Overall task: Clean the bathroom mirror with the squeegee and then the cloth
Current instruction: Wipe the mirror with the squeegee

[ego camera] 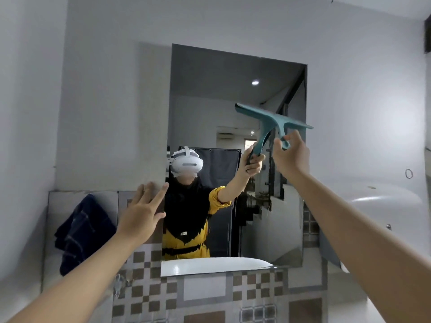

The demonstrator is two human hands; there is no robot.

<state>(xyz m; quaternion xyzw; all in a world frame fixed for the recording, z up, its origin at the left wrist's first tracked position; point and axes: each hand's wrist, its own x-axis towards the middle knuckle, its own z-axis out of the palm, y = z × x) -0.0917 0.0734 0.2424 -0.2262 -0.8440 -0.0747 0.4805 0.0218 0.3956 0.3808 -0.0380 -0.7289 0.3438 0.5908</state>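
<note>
A rectangular mirror [233,94] hangs on the white wall above a tiled ledge. My right hand [291,157] grips the handle of a teal squeegee [277,118], whose blade lies against the glass near the mirror's right edge, tilted down to the right. My left hand [142,210] presses with spread straight fingers on the wall at the mirror's lower left edge. A dark blue checked cloth [81,231] hangs over the ledge to the left of that hand. The mirror reflects a person in a yellow and black top.
Below the mirror runs a wall of brown and grey checked tiles [210,292]. A white basin rim [384,201] curves in at the right. A small metal tap fitting [120,282] sticks out of the tiles at lower left.
</note>
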